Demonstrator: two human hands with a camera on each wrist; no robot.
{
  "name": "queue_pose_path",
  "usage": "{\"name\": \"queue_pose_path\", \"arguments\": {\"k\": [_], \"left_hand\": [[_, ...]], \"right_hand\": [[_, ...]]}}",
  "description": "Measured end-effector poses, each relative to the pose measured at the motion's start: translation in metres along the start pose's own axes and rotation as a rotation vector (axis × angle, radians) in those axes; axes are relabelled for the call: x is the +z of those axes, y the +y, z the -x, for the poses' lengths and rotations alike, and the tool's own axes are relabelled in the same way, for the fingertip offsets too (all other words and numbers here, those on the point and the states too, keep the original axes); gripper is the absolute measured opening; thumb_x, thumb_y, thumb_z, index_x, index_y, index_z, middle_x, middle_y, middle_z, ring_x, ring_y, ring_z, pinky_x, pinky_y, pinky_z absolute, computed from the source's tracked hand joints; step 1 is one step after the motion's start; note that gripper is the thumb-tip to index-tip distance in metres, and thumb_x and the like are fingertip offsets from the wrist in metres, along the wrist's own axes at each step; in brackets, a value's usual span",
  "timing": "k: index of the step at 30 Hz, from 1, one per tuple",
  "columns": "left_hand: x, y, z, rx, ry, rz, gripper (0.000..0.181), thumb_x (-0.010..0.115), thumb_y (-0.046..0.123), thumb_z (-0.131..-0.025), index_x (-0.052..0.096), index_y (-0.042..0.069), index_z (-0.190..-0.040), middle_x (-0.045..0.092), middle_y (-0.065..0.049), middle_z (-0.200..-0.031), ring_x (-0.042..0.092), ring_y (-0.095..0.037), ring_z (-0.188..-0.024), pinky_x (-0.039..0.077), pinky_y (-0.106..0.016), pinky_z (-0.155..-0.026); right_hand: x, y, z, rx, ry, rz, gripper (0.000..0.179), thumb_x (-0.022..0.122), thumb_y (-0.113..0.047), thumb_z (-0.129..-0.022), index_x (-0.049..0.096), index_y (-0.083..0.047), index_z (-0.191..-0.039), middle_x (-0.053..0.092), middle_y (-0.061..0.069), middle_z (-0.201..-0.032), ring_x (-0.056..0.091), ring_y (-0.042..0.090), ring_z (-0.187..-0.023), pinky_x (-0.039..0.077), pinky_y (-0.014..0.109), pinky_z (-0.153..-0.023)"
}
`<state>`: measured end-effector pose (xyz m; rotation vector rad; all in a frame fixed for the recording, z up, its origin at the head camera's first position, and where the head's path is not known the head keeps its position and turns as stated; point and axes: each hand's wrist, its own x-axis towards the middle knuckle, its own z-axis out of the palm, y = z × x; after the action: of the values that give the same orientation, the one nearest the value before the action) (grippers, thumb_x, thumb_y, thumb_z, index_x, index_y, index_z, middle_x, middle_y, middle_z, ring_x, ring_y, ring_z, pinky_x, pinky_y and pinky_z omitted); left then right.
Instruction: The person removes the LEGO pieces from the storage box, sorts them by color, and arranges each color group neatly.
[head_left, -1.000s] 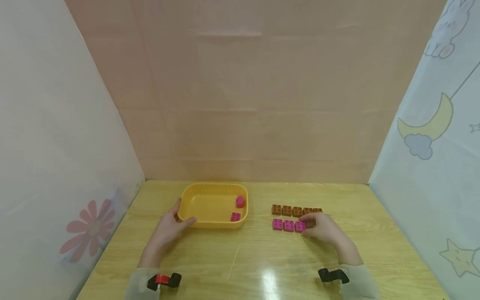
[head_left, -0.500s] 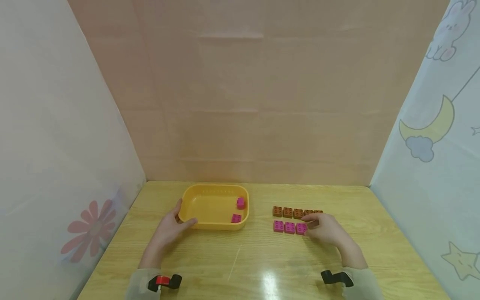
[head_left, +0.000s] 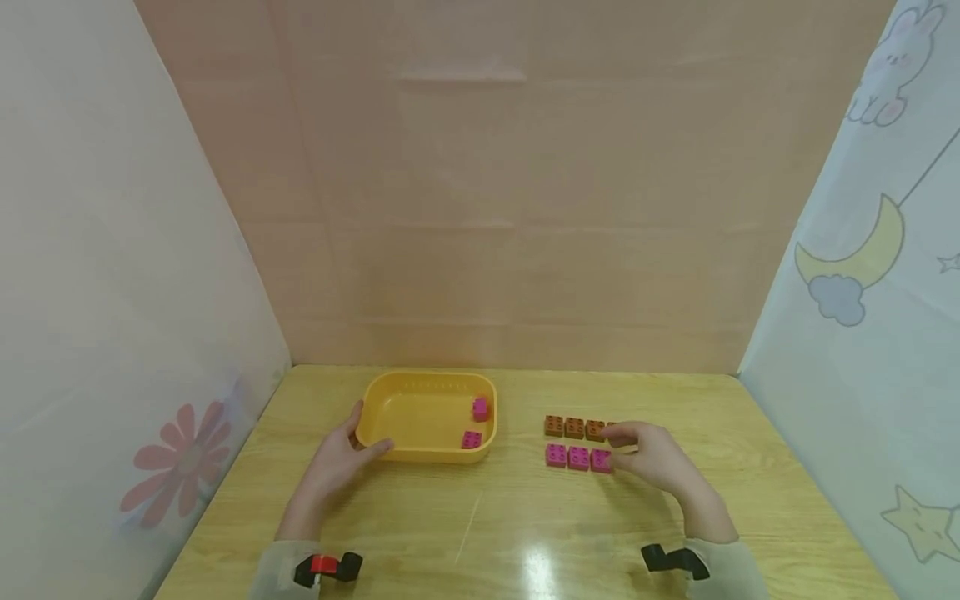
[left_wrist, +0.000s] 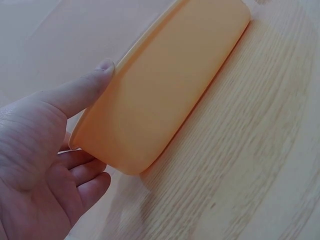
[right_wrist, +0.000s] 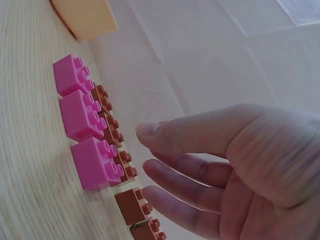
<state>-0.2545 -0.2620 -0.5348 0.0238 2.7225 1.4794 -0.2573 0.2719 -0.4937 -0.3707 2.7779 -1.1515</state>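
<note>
My left hand (head_left: 337, 454) grips the near left corner of a yellow plastic basket (head_left: 435, 456); in the left wrist view the thumb lies on its rim, other fingers lower by its end wall. Inside are two pink toy building bricks, one on its side (head_left: 480, 409) and one studs up (head_left: 471, 440). My right hand (head_left: 654, 458) hovers at the right end of a row of three pink bricks (head_left: 578, 458), holding nothing. Its fingers are loosely bent in the right wrist view. Behind runs a row of several brown bricks (head_left: 574, 427), its right end hidden by this hand.
The bricks and basket stand on a light wooden table (head_left: 480, 533). A pinkish-beige backdrop (head_left: 480, 208) rises at its far edge. White printed sheets hang at the left (head_left: 150, 275) and right (head_left: 840, 400).
My right hand has let go of the rightmost pink brick and drawn slightly up from it, with thumb and fingers apart. My left hand stays on the basket.
</note>
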Motion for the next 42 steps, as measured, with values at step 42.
{"name": "queue_pose_path", "arguments": {"k": [42], "left_hand": [[0.000,0.003,0.000,-0.011,-0.018,0.046,0.110,0.081,0.040,-0.098,0.008,-0.002,-0.170,0.016,-0.025,-0.174,0.031,-0.042,-0.155,0.034,-0.053,-0.123]], "right_hand": [[0.036,-0.070,-0.044,-0.251,-0.056,-0.086,0.036,0.080,-0.006,-0.096,0.076,-0.010,-0.131,0.075,0.007,-0.124,0.071,0.038,-0.114,0.062,0.043,-0.094]]}}
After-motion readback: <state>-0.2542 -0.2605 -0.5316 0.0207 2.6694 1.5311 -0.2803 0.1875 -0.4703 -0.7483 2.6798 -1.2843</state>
